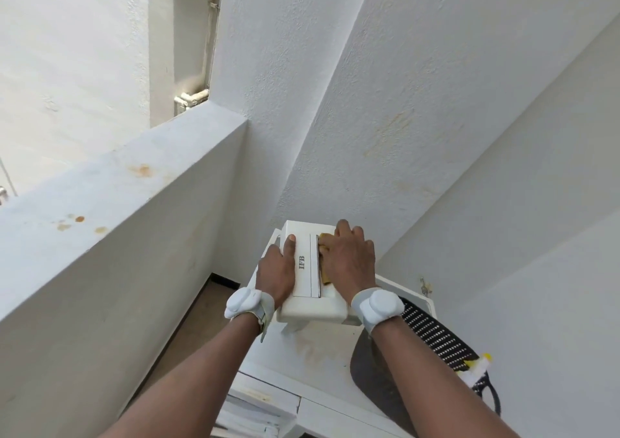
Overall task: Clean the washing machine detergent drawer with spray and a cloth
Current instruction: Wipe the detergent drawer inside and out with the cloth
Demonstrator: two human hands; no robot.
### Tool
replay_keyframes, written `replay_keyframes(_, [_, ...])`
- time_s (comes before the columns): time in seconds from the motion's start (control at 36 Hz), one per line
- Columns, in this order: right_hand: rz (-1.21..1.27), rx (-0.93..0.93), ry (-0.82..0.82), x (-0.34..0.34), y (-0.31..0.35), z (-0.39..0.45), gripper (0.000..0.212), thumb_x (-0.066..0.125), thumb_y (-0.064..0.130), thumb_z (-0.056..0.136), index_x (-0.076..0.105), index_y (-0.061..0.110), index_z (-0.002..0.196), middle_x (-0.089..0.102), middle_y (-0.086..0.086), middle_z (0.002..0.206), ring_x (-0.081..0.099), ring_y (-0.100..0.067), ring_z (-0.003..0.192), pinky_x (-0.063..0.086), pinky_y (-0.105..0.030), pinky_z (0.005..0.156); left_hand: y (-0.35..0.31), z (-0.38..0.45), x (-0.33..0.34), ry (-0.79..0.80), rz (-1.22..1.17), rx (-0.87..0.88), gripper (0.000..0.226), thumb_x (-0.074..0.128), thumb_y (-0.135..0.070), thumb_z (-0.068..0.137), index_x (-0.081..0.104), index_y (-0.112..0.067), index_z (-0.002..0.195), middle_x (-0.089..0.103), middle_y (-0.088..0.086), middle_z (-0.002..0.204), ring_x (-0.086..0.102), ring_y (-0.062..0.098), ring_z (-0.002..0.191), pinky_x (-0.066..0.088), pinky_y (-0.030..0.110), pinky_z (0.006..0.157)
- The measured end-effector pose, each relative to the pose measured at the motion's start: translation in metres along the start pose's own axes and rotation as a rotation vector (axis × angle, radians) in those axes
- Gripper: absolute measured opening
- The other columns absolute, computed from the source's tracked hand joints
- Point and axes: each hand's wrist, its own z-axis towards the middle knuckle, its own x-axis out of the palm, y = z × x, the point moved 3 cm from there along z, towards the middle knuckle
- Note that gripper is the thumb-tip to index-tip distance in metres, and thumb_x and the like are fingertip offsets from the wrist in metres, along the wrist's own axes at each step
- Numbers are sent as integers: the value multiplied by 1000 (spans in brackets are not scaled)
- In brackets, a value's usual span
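Note:
The white detergent drawer [307, 270], marked with dark letters on its front panel, stands pulled out of the machine on the washing machine top [312, 353]. My left hand [276, 268] grips the drawer's left side, thumb laid on the panel. My right hand [349, 258] presses a yellow-brown cloth [324, 278] flat against the drawer's right part, next to a metal strip. Most of the cloth is hidden under the fingers. White sensor bands sit on both wrists.
A spray bottle [478, 369] with a yellow and white head lies at the right on a black perforated mat [436, 333]. The empty drawer slot [255, 407] shows at the machine's front. A low white wall [117, 236] runs along the left, white walls behind and right.

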Motion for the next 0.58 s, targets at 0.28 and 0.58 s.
replay_keyframes(0.28, [166, -33, 400, -8, -31, -45, 21, 61, 30, 99, 78, 41, 104, 47, 9, 94, 54, -21, 99, 48, -38, 82, -14, -9, 11, -25, 61, -19, 72, 31, -69, 104, 63, -4, 113, 69, 18, 115, 62, 40, 108, 47, 43, 91])
replay_keyframes(0.58, [399, 173, 73, -7, -48, -73, 13, 72, 31, 92, 79, 39, 99, 57, 13, 87, 59, -11, 85, 51, -32, 68, -13, -8, 11, 6, 63, 1, 66, 31, -65, 106, 59, -5, 112, 67, 17, 116, 59, 38, 109, 38, 39, 85])
